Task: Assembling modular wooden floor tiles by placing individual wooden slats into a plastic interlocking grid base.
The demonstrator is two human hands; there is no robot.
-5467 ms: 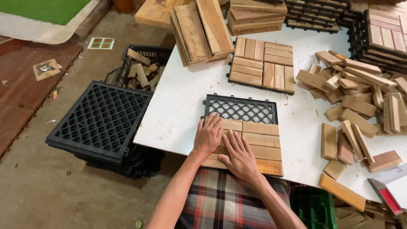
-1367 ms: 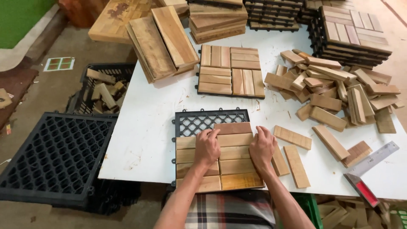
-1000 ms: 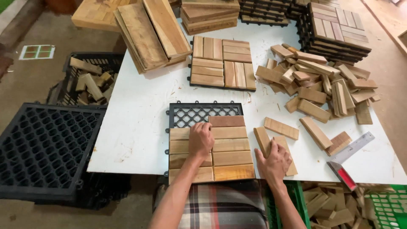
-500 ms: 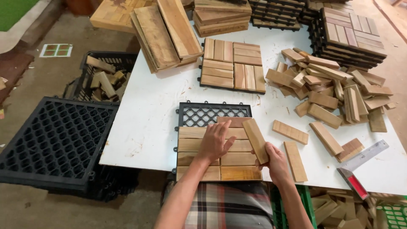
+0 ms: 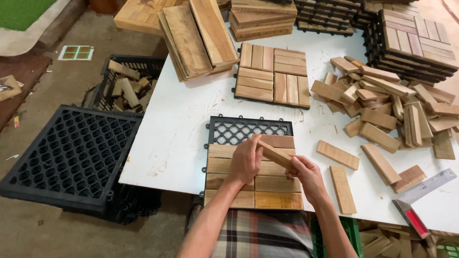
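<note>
Both hands over the near edge of a white table (image 5: 181,129), sharing one short wooden slat (image 5: 273,152). Left hand (image 5: 246,160) curled over the slat's upper, far end, fingers wrapped down the near side; right hand (image 5: 308,174) closed on the lower, near end, thumb on top. Slat tilted, running from upper left to lower right between the two grips, held just above a half-filled tile (image 5: 255,184) of light wooden slats pressed into a black plastic grid (image 5: 239,131). Grid bare along its far strip, lattice showing there; four rows of slats filled in toward the body. Just right of the right hand, three loose slats (image 5: 342,189) lying flat and apart on the table. Farther right, a big heap of slats (image 5: 397,105), jumbled. At the table's right corner, a metal square with a red handle (image 5: 416,200). Beyond the grid, a finished tile (image 5: 272,74) lying flat; behind it, stacks of long boards (image 5: 198,36) and piles of finished tiles (image 5: 416,40). Left of the table, on the floor, a stack of empty black grids (image 5: 71,153) and a black crate (image 5: 126,86) holding wood offcuts. Plaid cloth (image 5: 258,236) at the bottom edge, between the forearms.
</note>
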